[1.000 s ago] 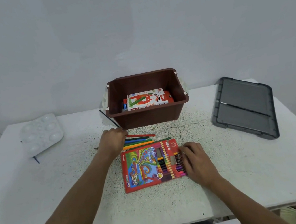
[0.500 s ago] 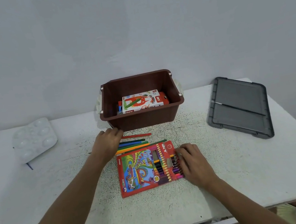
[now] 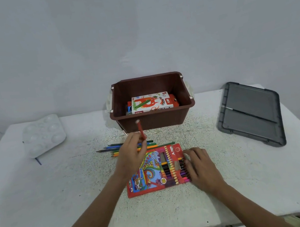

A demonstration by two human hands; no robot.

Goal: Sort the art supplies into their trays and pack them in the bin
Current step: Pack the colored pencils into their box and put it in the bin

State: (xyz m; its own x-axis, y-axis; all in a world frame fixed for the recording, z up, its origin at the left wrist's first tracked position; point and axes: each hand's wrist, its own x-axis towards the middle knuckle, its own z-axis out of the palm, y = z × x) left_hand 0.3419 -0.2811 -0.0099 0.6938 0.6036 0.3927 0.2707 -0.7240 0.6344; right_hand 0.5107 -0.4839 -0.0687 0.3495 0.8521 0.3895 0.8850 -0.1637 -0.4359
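Left fingers [image 3: 138,141]: curled round one red pencil [image 3: 140,129], now lifted up off the table; a moment back, down low on the pile.
Left hand [image 3: 131,156]: up over the loose pencils [image 3: 123,148], nearer the pencil box [image 3: 150,173] than before.
Right fingers [image 3: 189,155]: fairly straight, pressing the right end of the pencil box flat; same spot as before, no grip.
Right hand [image 3: 201,166]: resting at the open end of the box.
Pencil box: red, flat on the table [image 3: 42,207], rows of pencils already inside.
Loose pencils: blue, green, orange and yellow, on the table between box and bin.
Bin [image 3: 152,121]: brown, just behind the pile, oil pastels box [image 3: 151,102] inside.
Lid [image 3: 260,128]: grey, off to the right, a thin brush [image 3: 242,112] on top.
Palette [image 3: 43,135]: white, far left.
Meaning: one pencil picked up, probably going into the box next; the rest of the pile still waiting, so not ready for the bin yet.
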